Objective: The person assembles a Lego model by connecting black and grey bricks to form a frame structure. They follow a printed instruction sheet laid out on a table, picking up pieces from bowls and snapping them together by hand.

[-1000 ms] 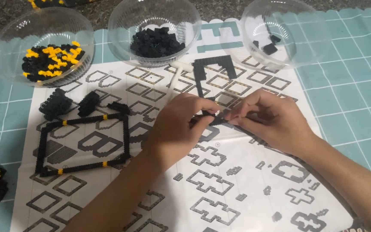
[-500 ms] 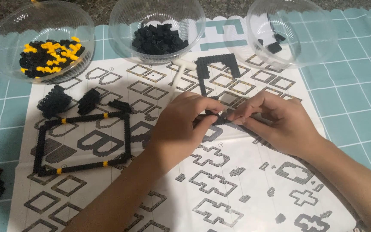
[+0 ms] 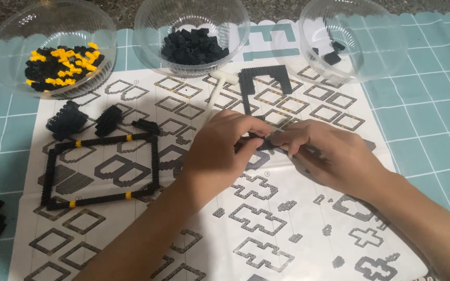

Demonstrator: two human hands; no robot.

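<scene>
My left hand (image 3: 220, 153) and my right hand (image 3: 334, 156) meet over the middle of a printed instruction sheet (image 3: 287, 244). Both pinch a small black brick assembly (image 3: 259, 143) between thumb and fingertips; most of it is hidden by the fingers. Just beyond the hands lies a black arch-shaped brick piece (image 3: 264, 83). A white T-shaped tool (image 3: 215, 91) lies next to it, its lower end under my left hand.
A black rectangular brick frame with yellow joints (image 3: 102, 169) lies at left, small black assemblies (image 3: 67, 119) above it. Three clear bowls stand at the back: black and yellow bricks (image 3: 61, 65), black bricks (image 3: 194, 47), few black bricks (image 3: 332, 54). A teal grid mat (image 3: 428, 119) underlies everything.
The hands stay together on the small black assembly, with only slight finger movement. The view has shifted a little.
</scene>
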